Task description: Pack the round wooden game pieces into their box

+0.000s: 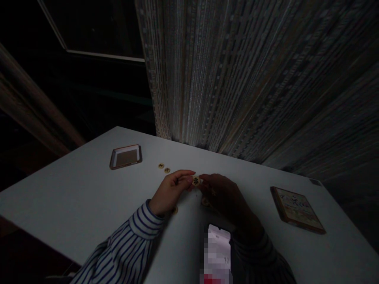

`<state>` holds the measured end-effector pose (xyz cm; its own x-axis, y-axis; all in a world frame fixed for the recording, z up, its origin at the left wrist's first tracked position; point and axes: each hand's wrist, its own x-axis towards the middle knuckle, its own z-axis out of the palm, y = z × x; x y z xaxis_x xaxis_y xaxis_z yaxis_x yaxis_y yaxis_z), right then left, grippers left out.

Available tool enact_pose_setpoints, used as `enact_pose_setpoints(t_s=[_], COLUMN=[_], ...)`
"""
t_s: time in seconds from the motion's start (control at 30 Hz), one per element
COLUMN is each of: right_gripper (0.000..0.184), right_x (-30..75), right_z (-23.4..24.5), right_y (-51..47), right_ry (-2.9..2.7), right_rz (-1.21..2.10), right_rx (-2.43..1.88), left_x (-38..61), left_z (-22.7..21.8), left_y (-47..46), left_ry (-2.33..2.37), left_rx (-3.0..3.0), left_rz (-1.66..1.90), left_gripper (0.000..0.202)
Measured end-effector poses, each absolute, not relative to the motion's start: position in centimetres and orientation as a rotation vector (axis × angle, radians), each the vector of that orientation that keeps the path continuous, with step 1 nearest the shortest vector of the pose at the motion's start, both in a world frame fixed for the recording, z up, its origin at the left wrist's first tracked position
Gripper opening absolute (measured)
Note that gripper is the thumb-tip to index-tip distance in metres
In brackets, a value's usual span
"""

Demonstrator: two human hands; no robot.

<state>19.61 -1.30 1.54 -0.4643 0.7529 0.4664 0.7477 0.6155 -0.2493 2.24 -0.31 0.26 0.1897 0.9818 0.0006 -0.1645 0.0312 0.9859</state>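
My left hand (171,192) and my right hand (225,196) meet over a white table (74,201), and both pinch one small round wooden disc (196,181) with a dark mark on it. The right hand lies in shadow. Two more such discs (164,168) rest on the table just beyond the left hand. Other discs (205,202) show faintly under the right hand, and one peeks out below my left wrist (175,210). Both sleeves are striped.
An open shallow box tray (125,156) sits at the far left of the table. A flat box lid with a printed picture (297,209) lies at the right. A phone (218,252) lies near the front edge. A ribbed curtain (251,79) hangs behind the table.
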Motion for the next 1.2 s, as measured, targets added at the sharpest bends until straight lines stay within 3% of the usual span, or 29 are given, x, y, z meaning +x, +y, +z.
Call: enact_pose_setpoints(t_s=[0.43, 0.63, 0.9, 1.2], right_gripper=[0.024, 0.023, 0.018, 0.026], right_x=[20.0, 20.2, 21.0, 22.2], right_z=[2.0, 1.7, 1.7, 1.2], right_y=[-1.0, -0.8, -0.5, -0.1], right_ry=[-2.229, -2.194, -2.242, -2.299], right_rz=[0.133, 0.026, -0.066, -0.006], right_rx=[-1.078, -1.135, -1.338, -1.488], left_x=[3.6, 3.6, 2.9, 2.5], left_z=[-0.1, -0.5, -2.8, -4.9], left_y=[0.3, 1.1, 2.6, 2.2], left_ry=[0.954, 0.952, 1.077, 1.155], left_rx=[1.088, 1.144, 1.218, 1.455], left_rz=[1.165, 1.182, 1.25, 1.137], left_gripper=[0.028, 0.026, 0.038, 0.028])
